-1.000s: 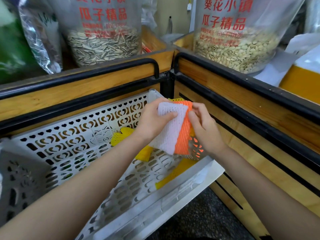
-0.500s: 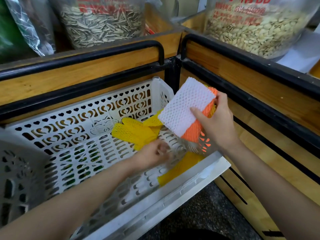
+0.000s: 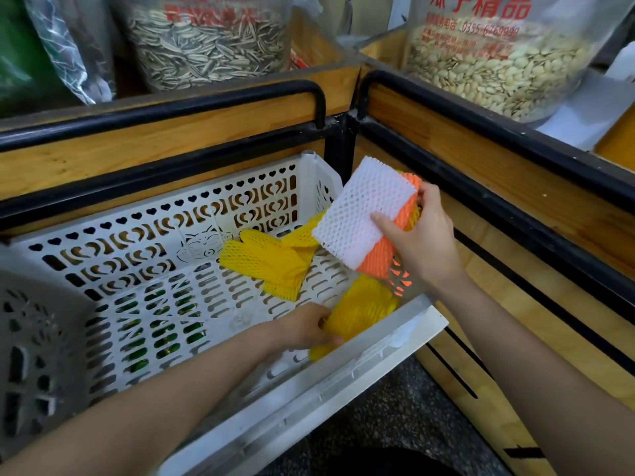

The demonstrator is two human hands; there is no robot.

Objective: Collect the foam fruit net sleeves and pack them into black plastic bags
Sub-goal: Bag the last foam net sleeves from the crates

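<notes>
Black-railed wooden shelving [image 3: 171, 139] and seed bags [image 3: 206, 46] behind a white perforated crate [image 3: 137, 235] holding yellow foam sleeves [image 3: 271, 262], left hand [image 3: 305, 326] gripping one near the front rim, right hand [image 3: 422, 245] above pinching a white sleeve [image 3: 364, 214] over an orange sleeve [image 3: 378, 262], hiding the crate's corner.

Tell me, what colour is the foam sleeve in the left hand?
Yellow: the foam sleeve gripped by the left hand, head view.

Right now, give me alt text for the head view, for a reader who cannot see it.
The right hand holds a stack of white and orange foam net sleeves over a white perforated crate, while the left hand grips a yellow sleeve near its front wall. More yellow sleeves lie inside; seed bags stand behind.
</notes>
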